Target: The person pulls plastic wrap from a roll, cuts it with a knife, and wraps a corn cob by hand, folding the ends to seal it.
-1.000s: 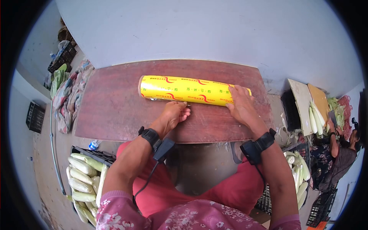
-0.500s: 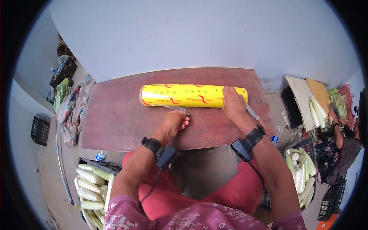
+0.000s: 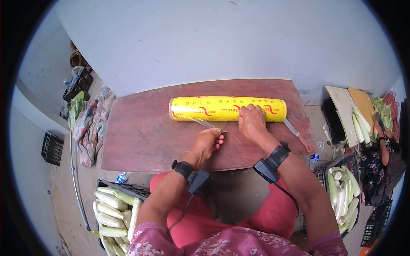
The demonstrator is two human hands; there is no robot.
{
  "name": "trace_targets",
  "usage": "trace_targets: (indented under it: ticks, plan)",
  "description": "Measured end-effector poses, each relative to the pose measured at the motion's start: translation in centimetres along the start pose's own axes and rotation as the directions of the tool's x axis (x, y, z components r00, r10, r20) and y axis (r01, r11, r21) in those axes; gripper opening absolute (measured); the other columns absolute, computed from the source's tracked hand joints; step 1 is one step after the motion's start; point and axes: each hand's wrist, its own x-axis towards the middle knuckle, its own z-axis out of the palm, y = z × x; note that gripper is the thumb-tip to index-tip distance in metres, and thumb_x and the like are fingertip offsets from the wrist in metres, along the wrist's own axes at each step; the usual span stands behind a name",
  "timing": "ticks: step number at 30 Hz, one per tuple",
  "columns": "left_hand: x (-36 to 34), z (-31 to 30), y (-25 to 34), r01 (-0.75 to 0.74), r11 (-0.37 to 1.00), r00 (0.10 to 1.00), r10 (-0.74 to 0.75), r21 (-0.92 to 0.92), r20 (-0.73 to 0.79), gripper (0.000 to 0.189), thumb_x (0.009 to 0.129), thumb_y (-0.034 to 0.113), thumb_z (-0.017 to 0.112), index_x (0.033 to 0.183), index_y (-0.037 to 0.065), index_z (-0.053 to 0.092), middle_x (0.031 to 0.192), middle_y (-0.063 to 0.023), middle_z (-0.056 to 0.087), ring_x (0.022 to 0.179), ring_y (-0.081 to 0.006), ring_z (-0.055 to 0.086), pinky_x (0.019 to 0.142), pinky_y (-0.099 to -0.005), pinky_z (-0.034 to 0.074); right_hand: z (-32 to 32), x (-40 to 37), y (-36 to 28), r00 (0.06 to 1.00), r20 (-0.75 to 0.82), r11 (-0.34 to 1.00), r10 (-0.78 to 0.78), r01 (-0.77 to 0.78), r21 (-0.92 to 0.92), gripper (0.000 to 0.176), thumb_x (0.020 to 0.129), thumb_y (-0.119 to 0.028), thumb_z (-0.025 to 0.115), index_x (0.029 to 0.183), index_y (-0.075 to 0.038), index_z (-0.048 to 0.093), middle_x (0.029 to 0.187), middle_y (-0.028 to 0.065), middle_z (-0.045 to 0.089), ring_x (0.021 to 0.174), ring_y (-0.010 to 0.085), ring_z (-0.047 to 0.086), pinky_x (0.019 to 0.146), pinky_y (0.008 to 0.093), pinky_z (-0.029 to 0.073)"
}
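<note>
A yellow printed roll of cling film lies lengthwise on the brown-red table. My left hand is closed in a pinch on a clear strip of film, which stretches from the roll's lower edge to my fingers. Curled fingers of my right hand press on the front of the roll, right of its middle; the fingertips are partly hidden. Beyond the roll's right end lies a knife with a pale blade and reddish handle, touched by neither hand.
Crates of pale green, long vegetables stand at left and right of my legs. A wall rises behind the table. Crumpled cloth lies at left. At far right, another person's hand is near leafy greens.
My right hand has moved left along the roll, away from its right end. My left hand still pinches the film. The whole view has shifted slightly.
</note>
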Motion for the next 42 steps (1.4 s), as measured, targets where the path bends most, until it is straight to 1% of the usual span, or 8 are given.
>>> trace_targets:
  ticks: [9, 13, 17, 21, 27, 33, 34, 42]
  plan:
    - [-0.3, 0.4, 1.1, -0.012, 0.995, 0.999, 0.015, -0.102, 0.03, 0.011, 0.097, 0.015, 0.055, 0.092, 0.007, 0.061, 0.073, 0.0002, 0.06, 0.059, -0.0083, 0.053, 0.05, -0.0213, 0.044, 1.3, -0.3, -1.4, 0.98, 0.11, 0.986, -0.164, 0.163, 0.015, 0.007, 0.081, -0.018, 0.068, 0.086, -0.013, 0.067, 0.102, 0.0072, 0.061, 0.102, 0.0327, 0.053, 0.086, 0.0448, 0.041]
    - [-0.2, 0.5, 1.2, -0.005, 0.996, 0.999, 0.008, -0.09, 0.032, 0.01, 0.096, 0.014, 0.055, 0.093, 0.007, 0.061, 0.072, 0.0007, 0.059, 0.059, -0.0081, 0.053, 0.05, -0.0208, 0.044, 1.7, 1.6, -0.4, 0.909, 0.41, 0.916, 0.078, -0.228, 0.331, 0.023, 0.088, -0.03, 0.064, 0.085, -0.006, 0.066, 0.107, 0.0082, 0.062, 0.093, 0.0286, 0.06, 0.08, 0.0454, 0.046]
    - [-0.1, 0.4, 0.8, -0.003, 0.996, 0.999, 0.007, -0.088, 0.044, 0.01, 0.096, 0.015, 0.055, 0.092, 0.008, 0.062, 0.072, 0.0012, 0.059, 0.058, -0.008, 0.053, 0.05, -0.0208, 0.043, 1.1, 1.3, 0.0, 0.66, 0.732, 0.498, 0.168, -0.698, 0.515, 0.042, 0.092, -0.044, 0.06, 0.095, -0.002, 0.061, 0.106, 0.0112, 0.061, 0.093, 0.0227, 0.061, 0.081, 0.0448, 0.047]
    - [0.1, 0.4, 0.6, 0.004, 0.999, 0.999, -0.001, -0.049, 0.052, 0.011, 0.096, 0.016, 0.055, 0.093, 0.008, 0.062, 0.073, 0.0009, 0.059, 0.061, -0.0091, 0.053, 0.054, -0.023, 0.043, 1.9, 1.6, 0.2, 0.546, 0.831, 0.306, 0.108, -0.814, 0.495, 0.046, 0.091, -0.048, 0.06, 0.109, -0.006, 0.056, 0.105, 0.0109, 0.059, 0.1, 0.0214, 0.057, 0.087, 0.0439, 0.043]
    - [-0.1, 0.7, 0.7, -0.049, 0.999, 0.999, 0.049, 0.013, 0.011, 0.012, 0.096, 0.016, 0.056, 0.091, 0.009, 0.063, 0.071, 0.0015, 0.059, 0.059, -0.0087, 0.052, 0.053, -0.0223, 0.043, 3.2, 1.6, 0.1, 0.563, 0.826, 0.19, -0.009, -0.81, 0.554, 0.049, 0.092, -0.047, 0.059, 0.116, -0.004, 0.054, 0.118, 0.0102, 0.056, 0.115, 0.0225, 0.049, 0.098, 0.0457, 0.035]
    - [-1.1, 1.6, 0.8, -0.068, 0.987, 0.997, 0.061, 0.148, 0.048, 0.014, 0.096, 0.016, 0.057, 0.087, 0.007, 0.063, 0.071, 0.0011, 0.061, 0.059, -0.0078, 0.054, 0.051, -0.0213, 0.044, 5.3, 1.9, -1.3, 0.633, 0.769, 0.029, -0.094, -0.77, 0.637, 0.024, 0.095, -0.026, 0.057, 0.096, -0.002, 0.061, 0.089, 0.0085, 0.063, 0.069, 0.0176, 0.058, 0.063, 0.0318, 0.047]
    - [-1.4, 2.0, 0.3, -0.074, 0.98, 0.995, 0.059, 0.183, 0.085, 0.013, 0.096, 0.015, 0.057, 0.087, 0.007, 0.063, 0.071, 0.001, 0.061, 0.059, -0.0076, 0.054, 0.051, -0.0211, 0.044, 5.7, 2.0, -1.7, 0.684, 0.728, 0.078, -0.044, -0.724, 0.685, 0.019, 0.095, -0.019, 0.056, 0.091, -0.001, 0.062, 0.081, 0.0084, 0.063, 0.054, 0.0162, 0.054, 0.049, 0.0268, 0.042]
    - [-2.5, 0.0, 1.8, -0.101, 0.981, 0.98, 0.127, 0.166, -0.155, 0.023, 0.093, 0.031, 0.062, 0.092, 0.008, 0.059, 0.074, -0.0011, 0.061, 0.059, -0.011, 0.056, 0.051, -0.0233, 0.045, 3.9, 1.9, -2.2, 0.726, 0.686, 0.303, 0.046, -0.664, 0.683, 0.022, 0.096, -0.02, 0.054, 0.101, 0.0, 0.061, 0.091, 0.0084, 0.065, 0.075, 0.0143, 0.061, 0.065, 0.0259, 0.046]
